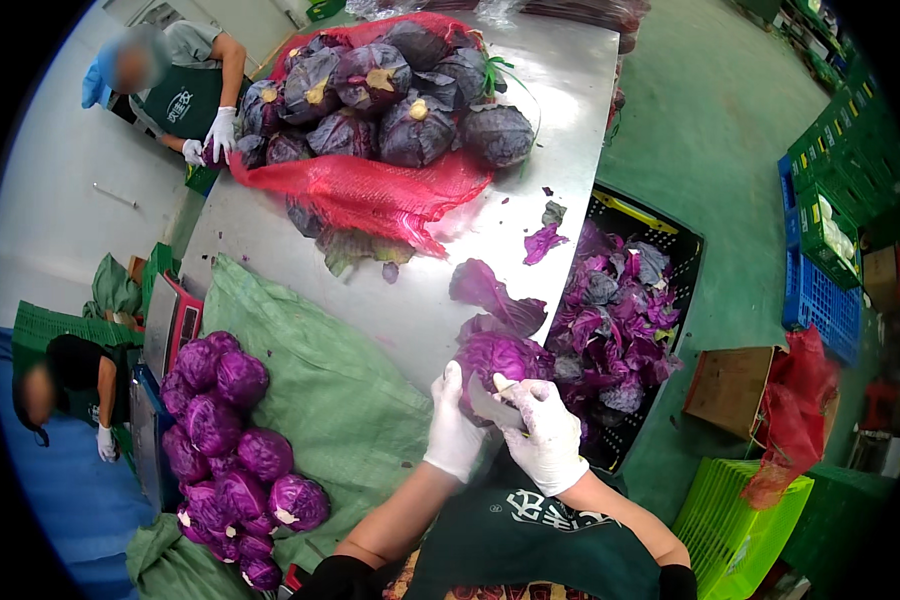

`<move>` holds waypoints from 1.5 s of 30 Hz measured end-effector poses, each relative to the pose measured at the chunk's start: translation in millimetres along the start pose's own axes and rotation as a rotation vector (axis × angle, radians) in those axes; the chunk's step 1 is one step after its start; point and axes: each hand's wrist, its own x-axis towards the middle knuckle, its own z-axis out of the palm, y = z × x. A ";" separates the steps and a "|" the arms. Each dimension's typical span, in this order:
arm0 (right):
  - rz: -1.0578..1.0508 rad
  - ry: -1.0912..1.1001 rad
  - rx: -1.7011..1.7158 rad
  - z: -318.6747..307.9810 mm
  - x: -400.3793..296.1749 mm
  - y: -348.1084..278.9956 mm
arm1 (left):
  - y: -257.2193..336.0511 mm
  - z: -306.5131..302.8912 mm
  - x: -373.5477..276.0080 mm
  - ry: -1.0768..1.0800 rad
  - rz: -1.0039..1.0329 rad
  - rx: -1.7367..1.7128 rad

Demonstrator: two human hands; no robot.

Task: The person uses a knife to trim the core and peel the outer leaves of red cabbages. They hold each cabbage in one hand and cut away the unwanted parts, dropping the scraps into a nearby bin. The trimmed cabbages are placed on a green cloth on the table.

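Note:
My left hand [454,424], in a white glove, holds a red cabbage [501,360] from its left side, over the edge of the metal table [345,300]. In my gloved right hand [544,431] is a knife [493,405], its blade against the near side of the cabbage. Loose purple outer leaves [499,296] lie just beyond the cabbage. Peeled red cabbages [214,424] are piled on a green woven sack [315,367] to the left. Darker, unpeeled cabbages [416,131] sit at the far end on a red mesh bag [367,187].
A black crate [690,262] full of cut leaves stands right of the table. One co-worker [195,82] handles a cabbage at the far left; another [90,382] is near the scales [172,322]. A cardboard box [727,390] and lime-green baskets [742,517] are on the right.

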 end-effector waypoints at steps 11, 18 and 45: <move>0.063 -0.029 0.070 17.2 -17.5 10.5 | -16.6 7.1 2.9 0.024 0.284 0.161; 0.297 0.179 0.337 -28.9 17.5 34.2 | -10.0 5.7 -5.2 -0.025 0.650 0.777; 0.903 0.138 0.749 -3.8 20.1 72.3 | 3.0 11.6 29.0 -0.447 1.062 1.411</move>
